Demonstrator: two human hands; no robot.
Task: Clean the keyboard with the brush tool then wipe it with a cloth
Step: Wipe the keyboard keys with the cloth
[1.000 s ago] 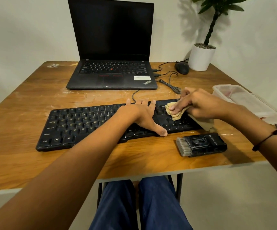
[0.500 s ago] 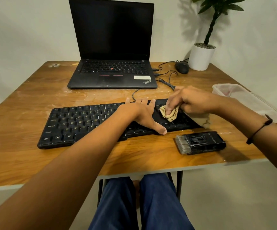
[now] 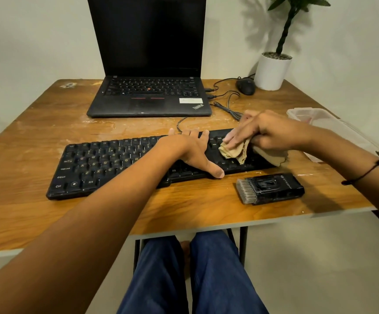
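Left hand [image 3: 189, 150]: fingers spread flat, pressing the keyboard [image 3: 107, 164] down at its middle, thumb on the near edge.
Right hand [image 3: 265, 132]: fingers curled, pinching the cloth [image 3: 234, 151] against the keys just right of the left hand.
Brush tool [image 3: 271, 188]: lies on the bench [image 3: 36, 132], near side of the right hand, untouched.
Laptop [image 3: 149, 64]: beyond both hands.

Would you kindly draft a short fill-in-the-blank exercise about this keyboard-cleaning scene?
1. The right hand presses a tan ____ onto the keyboard.
2. The left hand rests flat on the ____.
3. The brush tool lies on the ____, held by neither hand.
4. The laptop screen is ____.

Missing words: cloth; keyboard; table; dark
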